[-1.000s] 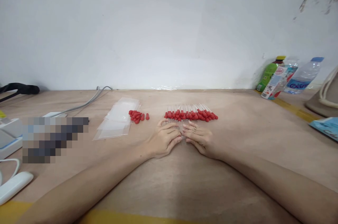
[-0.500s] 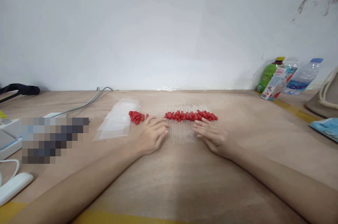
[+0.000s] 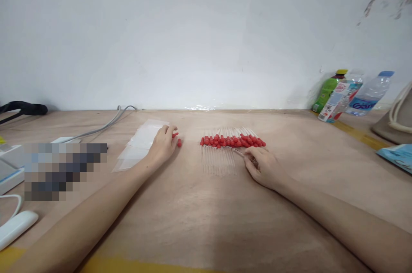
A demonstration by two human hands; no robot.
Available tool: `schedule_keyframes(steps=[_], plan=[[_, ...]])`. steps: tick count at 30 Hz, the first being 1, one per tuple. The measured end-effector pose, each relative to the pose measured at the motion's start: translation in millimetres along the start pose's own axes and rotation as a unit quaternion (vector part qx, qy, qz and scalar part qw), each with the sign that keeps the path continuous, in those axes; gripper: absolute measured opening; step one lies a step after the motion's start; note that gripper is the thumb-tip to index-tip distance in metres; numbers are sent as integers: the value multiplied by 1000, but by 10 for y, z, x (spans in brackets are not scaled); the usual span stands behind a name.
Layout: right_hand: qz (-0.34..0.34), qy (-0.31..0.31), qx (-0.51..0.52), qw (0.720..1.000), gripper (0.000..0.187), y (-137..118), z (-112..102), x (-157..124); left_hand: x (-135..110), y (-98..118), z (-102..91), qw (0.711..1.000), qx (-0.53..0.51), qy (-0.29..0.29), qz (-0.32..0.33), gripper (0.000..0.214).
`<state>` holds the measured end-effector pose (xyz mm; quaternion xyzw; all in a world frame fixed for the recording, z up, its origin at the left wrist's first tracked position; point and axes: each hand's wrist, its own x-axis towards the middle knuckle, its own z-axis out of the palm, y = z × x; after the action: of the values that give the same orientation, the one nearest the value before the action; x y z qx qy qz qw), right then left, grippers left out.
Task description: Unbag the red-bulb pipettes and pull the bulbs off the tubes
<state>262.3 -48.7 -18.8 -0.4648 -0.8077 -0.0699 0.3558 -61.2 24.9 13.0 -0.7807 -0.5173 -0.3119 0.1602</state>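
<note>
My left hand point(image 3: 165, 142) is over the pile of loose red rubber bulbs, mostly covering it. Its fingers curl around a red rubber bulb point(image 3: 175, 134), which pokes out at the fingertips. Another loose bulb point(image 3: 179, 143) lies just right of that hand. In my right hand point(image 3: 262, 165), a thin clear glass dropper tube point(image 3: 238, 153) is pinched, its end pointing left. Beside that hand lies a row of glass droppers with red bulbs point(image 3: 222, 141), their tubes pointing away. Bare glass tubes point(image 3: 219, 162) lie side by side just in front of the row.
Clear plastic bags point(image 3: 131, 151) lie under and left of my left forearm. A grey cable point(image 3: 103, 128) and white power strip point(image 3: 13, 163) are at the left. Bottles point(image 3: 365, 97), a carton point(image 3: 339, 101) and a blue packet point(image 3: 397, 156) stand or lie at the right.
My left hand has moved left, from the bare tubes onto the pile of red bulbs. My right hand has shifted slightly right and down, and a glass tube now shows between its fingers.
</note>
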Motion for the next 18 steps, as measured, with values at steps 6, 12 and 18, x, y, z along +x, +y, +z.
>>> schedule_keyframes(steps=[6,12,18], plan=[[-13,8,5,1000,13,-37,4,15,-8,-47,67,996,73,-32,39,9],[-47,-15,9,999,16,-135,-29,28,-56,32,20,993,77,-46,74,14],[-58,-48,3,997,29,-166,-50,39,-40,55,-39,994,65,-10,86,13]])
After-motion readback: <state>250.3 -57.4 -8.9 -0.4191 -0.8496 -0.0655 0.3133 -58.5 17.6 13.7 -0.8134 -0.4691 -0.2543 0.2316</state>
